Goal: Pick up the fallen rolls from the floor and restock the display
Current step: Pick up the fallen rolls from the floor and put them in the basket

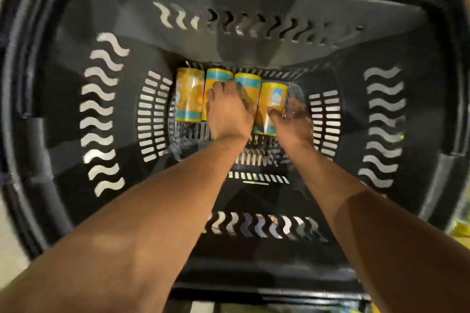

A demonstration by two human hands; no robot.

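Several yellow rolls with teal bands lie side by side on the bottom of a deep black plastic basket (254, 40). The leftmost roll (189, 94) lies untouched. My left hand (229, 109) reaches down over the two middle rolls (248, 82), its fingers spread across them and curling round the second roll (216, 77). My right hand (292, 119) grips the rightmost roll (272, 99), thumb on its top face and fingers down its right side. The fingertips are blurred and partly hidden.
The basket's tall slotted walls surround both forearms on every side. Its rim (15, 84) fills the view. Pale floor (10, 249) shows at the lower left, and something yellow-green (460, 231) lies outside the basket at the right edge.
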